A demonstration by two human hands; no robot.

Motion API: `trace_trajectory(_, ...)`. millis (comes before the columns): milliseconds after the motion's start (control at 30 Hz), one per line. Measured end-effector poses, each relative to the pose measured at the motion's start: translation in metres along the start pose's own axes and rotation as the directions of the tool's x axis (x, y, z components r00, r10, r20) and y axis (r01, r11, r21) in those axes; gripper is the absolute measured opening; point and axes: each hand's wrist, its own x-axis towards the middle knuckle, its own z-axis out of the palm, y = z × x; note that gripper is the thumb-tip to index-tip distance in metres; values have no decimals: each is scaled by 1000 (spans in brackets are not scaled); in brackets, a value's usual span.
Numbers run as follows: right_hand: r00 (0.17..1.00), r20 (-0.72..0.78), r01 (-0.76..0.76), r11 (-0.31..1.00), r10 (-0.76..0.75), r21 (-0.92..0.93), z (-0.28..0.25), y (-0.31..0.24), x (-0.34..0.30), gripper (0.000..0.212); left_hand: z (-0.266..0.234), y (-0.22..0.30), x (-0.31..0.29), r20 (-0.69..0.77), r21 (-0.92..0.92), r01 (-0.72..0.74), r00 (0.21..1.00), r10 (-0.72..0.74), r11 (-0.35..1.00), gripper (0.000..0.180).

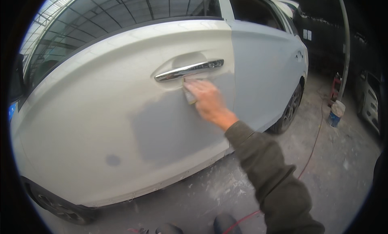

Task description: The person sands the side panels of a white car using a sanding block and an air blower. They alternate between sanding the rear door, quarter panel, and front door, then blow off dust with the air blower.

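My right hand is pressed against a white car door, just beneath its chrome door handle. Bent fingers hold a small, pale, flat piece of sandpaper to the panel; much of it is hidden under them, and the hand is slightly blurred. Around and below the hand spreads a matte grey patch with soft edges. A small round grey spot sits lower left on the same door. The rear door to the right is light grey all over. My left hand is not in view.
A red hose runs along the dusty concrete floor near my feet. To the right stand a blue and white bucket, a red stand and a pole. Another white car is at the far right.
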Motion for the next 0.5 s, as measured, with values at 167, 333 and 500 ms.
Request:
trace_trajectory(167, 989, -122, -96, 986, 79, -134, 13, 2, -16, 48, 14, 7, -8, 83, 72, 50, 995, -55, 996, 53)
trace_trajectory(333, 1000, -3, -6, 999, 6, 32, -9, 26, -10, 50, 20, 17, -20, 51, 106, 42, 998, -47, 994, 51)
trace_trajectory(500, 993, -107, -51, 998, 46, -48, 11, -15, -13, 48, 13, 12, -7, 82, 49, -4, 997, 0, 999, 51)
